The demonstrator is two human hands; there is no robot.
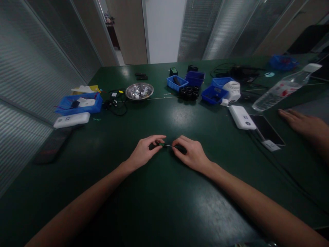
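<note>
Component [161, 144] pinched in left hand [142, 151], thin tool [169, 146] in right hand [193, 153]

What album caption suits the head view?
Left hand holding a small green part, right hand holding a thin tool toward it.

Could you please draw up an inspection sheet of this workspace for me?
Surface: dark green table, glossy with reflections.
Job's things: small green part, too small to identify; thin tool pointing toward it, contact unclear.
Clutter: metal bowl holding small items, several blue bins, white box, plastic bottle.
Hands: left hand pinches the part; right hand grips the tool.
Cables: black tangle left of the bowl; dark cable toward the lower right.
Surroundings: door, blinds; another person's hand at right.
</note>
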